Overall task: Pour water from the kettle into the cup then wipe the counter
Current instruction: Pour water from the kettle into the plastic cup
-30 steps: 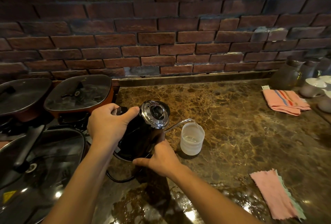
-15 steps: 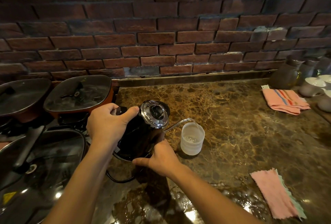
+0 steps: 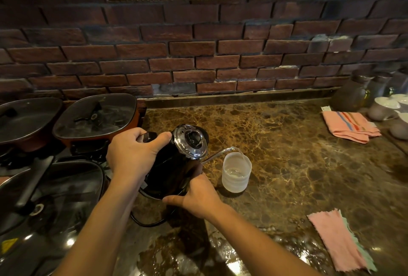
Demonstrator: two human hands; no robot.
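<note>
As before, the left hand (image 3: pixel 132 154) grips the tilted black chrome-lidded gooseneck kettle (image 3: pixel 174 165) by its handle, the right hand (image 3: pixel 196 196) steadying its base, spout over the translucent plastic cup (image 3: pixel 236 173) just right of it on the brown marble desk (image 3: pixel 287 154).

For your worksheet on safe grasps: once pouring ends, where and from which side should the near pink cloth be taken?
Pinch the pink cloth at its near-left edge, coming from above with the right hand; it lies flat on the counter, so only an edge lifts.
</note>
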